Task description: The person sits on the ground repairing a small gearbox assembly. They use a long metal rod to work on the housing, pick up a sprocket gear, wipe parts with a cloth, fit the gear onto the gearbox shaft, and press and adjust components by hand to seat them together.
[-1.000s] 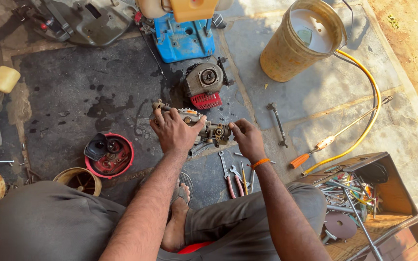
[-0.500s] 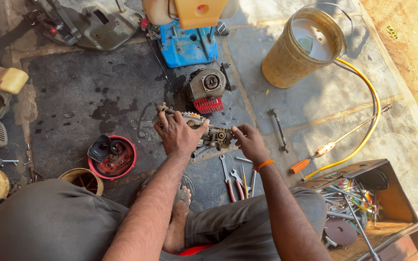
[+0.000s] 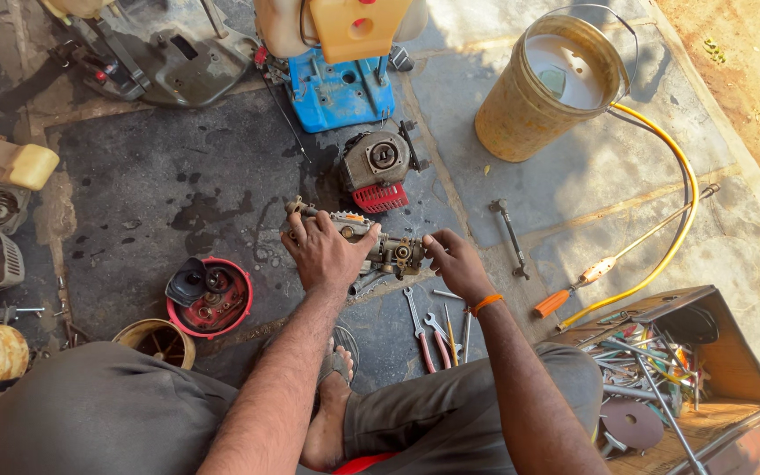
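Holding: left hand point(image 3: 325, 255) is wrapped over one end of a small metal pump assembly point(image 3: 371, 246), fingers curled shut on its body; right hand point(image 3: 455, 264) pinches the other end with fingertips closed on a fitting.
Landmark: the pump assembly, raised just off the dark oil-stained slab point(image 3: 178, 185), in front of the person's knees.
Stage, as I judge it: mid-strip or mid-rebuild; the part is out of any machine and loose pieces lie about, so some dismantling looks done. Whether pieces are coming off or going on, I cannot tell.
Done so far: a small engine with red fins point(image 3: 376, 171) sits apart, just beyond the pump assembly; a red bowl of loose parts point(image 3: 210, 297) lies to its left, near the left forearm.
Left to do: the assembly is not mounted on anything; the blue sprayer frame point(image 3: 338, 92) stands further beyond it, unattached.
Tools: spanners and red-handled pliers point(image 3: 433, 332) lie just below the pump assembly, untouched; an orange-handled screwdriver point(image 3: 573, 290) is to its right; a box spanner point(image 3: 509, 236) lies near its right end.
Look of the part: grimy, grey-brown metal, elongated, with bolts and a round fitting at the right end; oily film, no clean faces visible.
Further right: yellow bucket point(image 3: 543, 97) with a yellow hose point(image 3: 679, 185), and a wooden tool box point(image 3: 670, 369).
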